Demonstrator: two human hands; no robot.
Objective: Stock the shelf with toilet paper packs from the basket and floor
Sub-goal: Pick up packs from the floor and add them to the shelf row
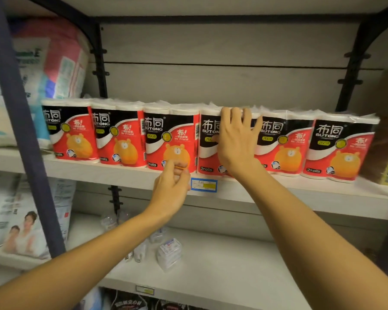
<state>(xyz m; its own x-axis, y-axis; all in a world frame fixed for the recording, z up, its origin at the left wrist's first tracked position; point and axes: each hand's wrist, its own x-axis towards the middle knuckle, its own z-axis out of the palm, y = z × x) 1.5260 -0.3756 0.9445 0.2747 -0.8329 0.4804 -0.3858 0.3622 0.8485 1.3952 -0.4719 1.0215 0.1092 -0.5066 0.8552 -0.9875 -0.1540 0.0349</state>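
Six packs (pixel 285 143) sat near the shelf (pixel 126 173) lip; my flat right hand (pixel 235 139) pushing the fourth pack (pixel 207 144) crooked risked toppling neighbours, left hand (pixel 173 182) loosely curled, empty.

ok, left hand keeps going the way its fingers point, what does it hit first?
Most likely the third toilet paper pack from the left. The left hand points up and forward at its lower front. Fingertips may already touch it; depth is unclear.

Single head view, close, facing the shelf (pixel 121 173) front, slightly downward.
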